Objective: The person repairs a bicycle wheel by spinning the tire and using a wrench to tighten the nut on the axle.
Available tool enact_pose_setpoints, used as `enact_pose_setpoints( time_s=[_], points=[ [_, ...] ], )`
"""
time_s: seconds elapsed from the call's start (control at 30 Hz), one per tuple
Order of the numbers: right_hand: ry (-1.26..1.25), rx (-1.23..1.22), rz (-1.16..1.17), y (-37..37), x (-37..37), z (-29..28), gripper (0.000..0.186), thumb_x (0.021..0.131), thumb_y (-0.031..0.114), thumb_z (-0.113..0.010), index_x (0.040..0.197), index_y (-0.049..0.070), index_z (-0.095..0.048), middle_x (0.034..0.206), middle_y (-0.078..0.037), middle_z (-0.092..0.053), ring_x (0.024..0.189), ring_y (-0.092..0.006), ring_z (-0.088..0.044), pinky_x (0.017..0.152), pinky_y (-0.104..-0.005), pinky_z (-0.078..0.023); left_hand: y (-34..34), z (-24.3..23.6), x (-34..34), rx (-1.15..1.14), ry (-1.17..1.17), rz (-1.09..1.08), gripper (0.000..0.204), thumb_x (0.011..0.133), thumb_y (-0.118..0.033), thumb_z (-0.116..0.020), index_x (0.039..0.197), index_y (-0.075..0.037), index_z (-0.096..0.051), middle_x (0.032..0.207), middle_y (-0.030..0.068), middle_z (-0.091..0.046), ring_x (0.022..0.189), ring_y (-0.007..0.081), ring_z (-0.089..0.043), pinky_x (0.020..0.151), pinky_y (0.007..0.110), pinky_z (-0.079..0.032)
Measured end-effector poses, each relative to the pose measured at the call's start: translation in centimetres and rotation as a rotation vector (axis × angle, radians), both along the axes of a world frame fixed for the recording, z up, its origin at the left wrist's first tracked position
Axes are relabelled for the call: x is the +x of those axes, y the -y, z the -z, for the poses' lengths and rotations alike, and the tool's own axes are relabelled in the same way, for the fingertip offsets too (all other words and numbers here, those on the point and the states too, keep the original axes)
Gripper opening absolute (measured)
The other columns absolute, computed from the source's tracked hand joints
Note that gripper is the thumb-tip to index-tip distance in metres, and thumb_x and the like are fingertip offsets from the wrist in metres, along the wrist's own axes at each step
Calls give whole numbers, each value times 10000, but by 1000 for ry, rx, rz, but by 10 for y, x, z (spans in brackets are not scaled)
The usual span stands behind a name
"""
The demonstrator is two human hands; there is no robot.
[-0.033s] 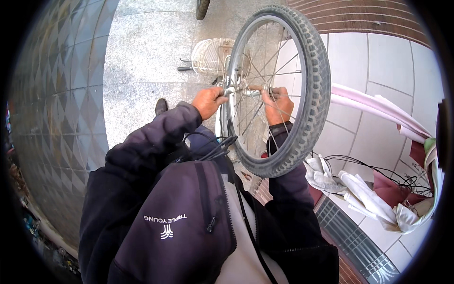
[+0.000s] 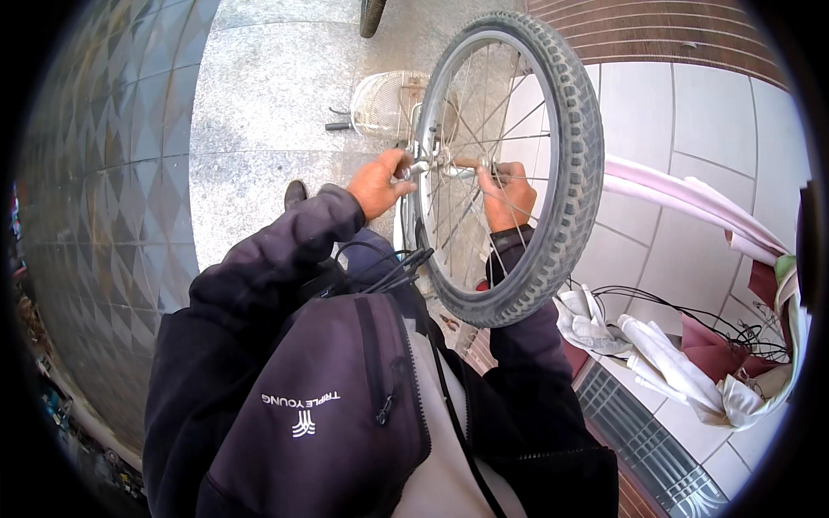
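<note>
A bicycle wheel (image 2: 577,151) with a knobby black tyre and wire spokes stands upright in front of me. Its rusty hub (image 2: 467,162) is at the middle. My left hand (image 2: 376,186) is on the wheel's left side, thumb and fingers closed around a small silver cylindrical piece (image 2: 418,168) at the axle end. On the other side, my right hand (image 2: 510,197) is seen through the spokes. Its fingers are curled by the hub's right end, and what they grip is hidden. White frame parts lie behind the wheel.
Beyond the wheel are a white wire basket (image 2: 380,102) and a black handlebar grip (image 2: 338,127). Part of another tyre (image 2: 371,15) shows at the top. Pink and white cloths (image 2: 669,363) and dark cables lie at right, near a patterned metal strip (image 2: 643,445).
My left hand has shifted slightly left, and its fingers have changed position on the silver piece, so more of it shows. The wheel and right hand have barely moved.
</note>
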State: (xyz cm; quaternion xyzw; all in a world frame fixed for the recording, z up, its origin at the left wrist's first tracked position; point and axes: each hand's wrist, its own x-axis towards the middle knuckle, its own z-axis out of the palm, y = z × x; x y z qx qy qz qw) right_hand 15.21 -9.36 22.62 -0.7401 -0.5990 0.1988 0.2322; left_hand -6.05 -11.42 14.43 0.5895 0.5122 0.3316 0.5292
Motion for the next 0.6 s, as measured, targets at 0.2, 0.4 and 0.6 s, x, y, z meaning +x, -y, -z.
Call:
enact_pose_setpoints(
  time_s=[0.2, 0.4, 0.6],
  points=[
    [-97, 7, 16, -1, -3, 2, 330, 754, 253, -739, 872, -15, -586, 751, -165, -673, 700, -231, -680, 617, -315, -521, -19, -28, 0, 225, -32, 110, 637, 717, -66, -714, 1289, -99, -437, 1213, 137, -498, 1103, 331, -516, 936, 384, -432],
    [-88, 17, 39, -1, -3, 3, 327, 747, 259, -742, 863, -4, -587, 735, -157, -672, 690, -225, -680, 609, -312, -518, -24, -22, 3, 215, -21, 191, 585, 733, -12, -672, 1272, -112, -468, 1202, 140, -513, 1103, 341, -525, 915, 391, -447],
    [-107, 28, 12, 1, -4, 0, 309, 750, 246, -737, 858, -2, -588, 743, -170, -675, 697, -232, -683, 613, -316, -520, -26, -10, 2, 291, -48, 195, 562, 738, -7, -669, 1260, -102, -482, 1201, 141, -529, 1053, 347, -555, 873, 391, -476]
  ],
)
